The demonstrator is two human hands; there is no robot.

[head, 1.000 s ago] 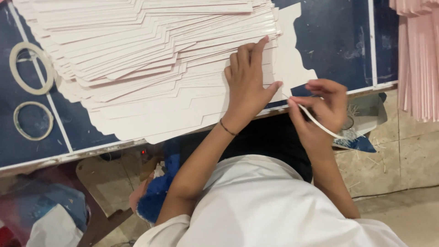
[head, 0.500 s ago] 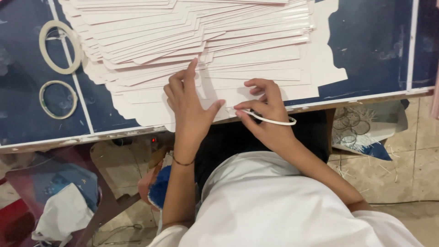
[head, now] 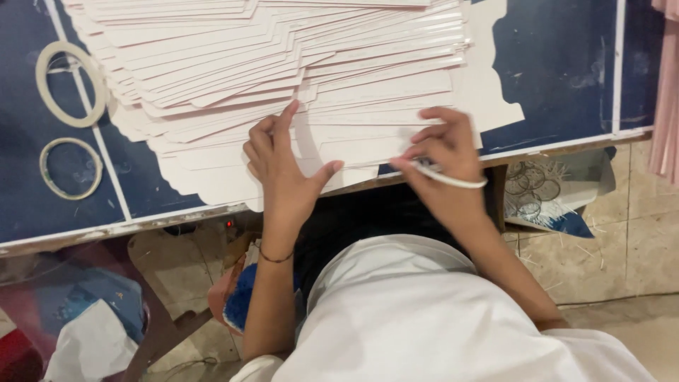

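Observation:
A wide fanned stack of pale pink card sheets [head: 283, 64] lies on a dark blue table [head: 566, 64]. My left hand [head: 283, 170] rests flat on the nearest sheets by the table's front edge, fingers spread and index finger pointing away. My right hand [head: 445, 159] is beside it to the right, at the edge of the same sheets. Its fingers are pinched on a thin white ring [head: 456, 182] that hangs below the fingers.
Two tape rings, one large [head: 40, 78] and one smaller [head: 44, 170], lie on the table's left part. Pink sheets [head: 665, 85] hang at the right edge. Several used rings [head: 530, 191] and a white bag [head: 92, 339] sit under the table.
My right hand carried the white ring from beyond the table's edge up to the sheets. My left hand slid nearer along the stack, close to the right one.

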